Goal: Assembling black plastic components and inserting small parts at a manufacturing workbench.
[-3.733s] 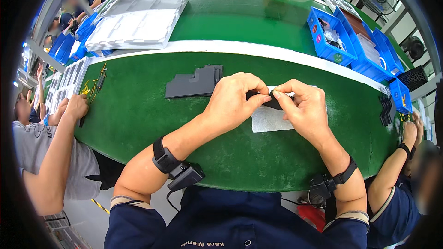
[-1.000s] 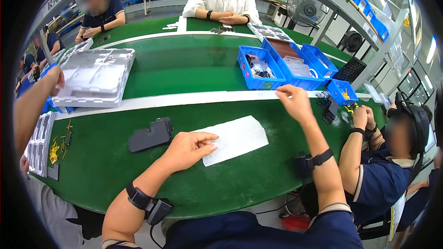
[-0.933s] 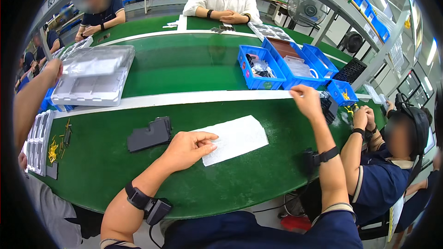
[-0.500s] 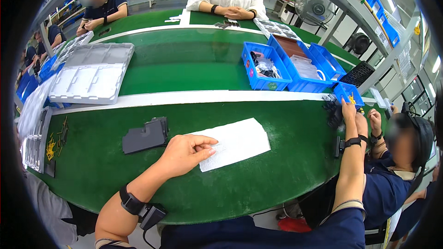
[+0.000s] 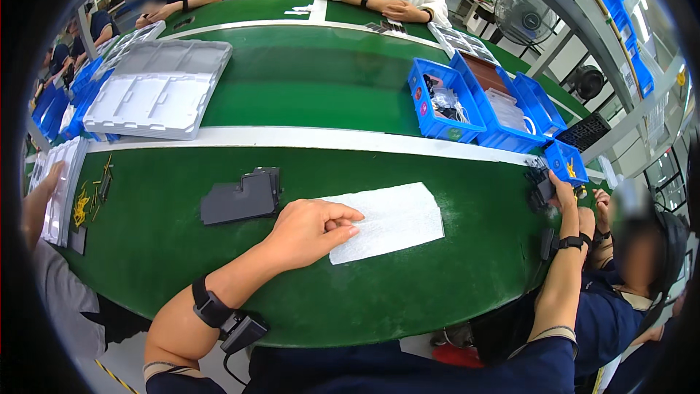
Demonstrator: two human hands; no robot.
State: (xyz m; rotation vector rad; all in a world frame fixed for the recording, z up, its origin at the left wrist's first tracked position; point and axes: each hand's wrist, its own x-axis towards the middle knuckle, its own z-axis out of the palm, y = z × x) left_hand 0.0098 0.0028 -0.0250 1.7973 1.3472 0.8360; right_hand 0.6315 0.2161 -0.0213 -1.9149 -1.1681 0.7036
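Observation:
My left hand [image 5: 310, 232] hovers over or rests at the left part of a white sheet [image 5: 397, 222], perhaps cloth or paper. Its fingers are loosely bent, the thumb and forefinger a little apart, with nothing visible between them. Left of it lies a small pile of flat dark grey pieces [image 5: 237, 201] with stepped edges. Stretched far to the right, my right hand [image 5: 563, 193] is beside a small blue bin [image 5: 560, 155] of yellow pieces and a cluster of black parts [image 5: 538, 182]. Its fingers are mostly hidden, so any hold is unclear.
Stacked white trays [image 5: 146, 102] stand back left, with another tray stack [image 5: 62, 193] and yellow sticks [image 5: 82, 204] nearer. Larger blue bins [image 5: 448, 128] are at back right. A co-worker [image 5: 620, 270] sits close by my right arm; others sit across the table.
The view has turned slightly, shifting much of the scene rightward. Another person's hand has come onto the tray stack at far left. My left hand keeps its pose by the white sheet.

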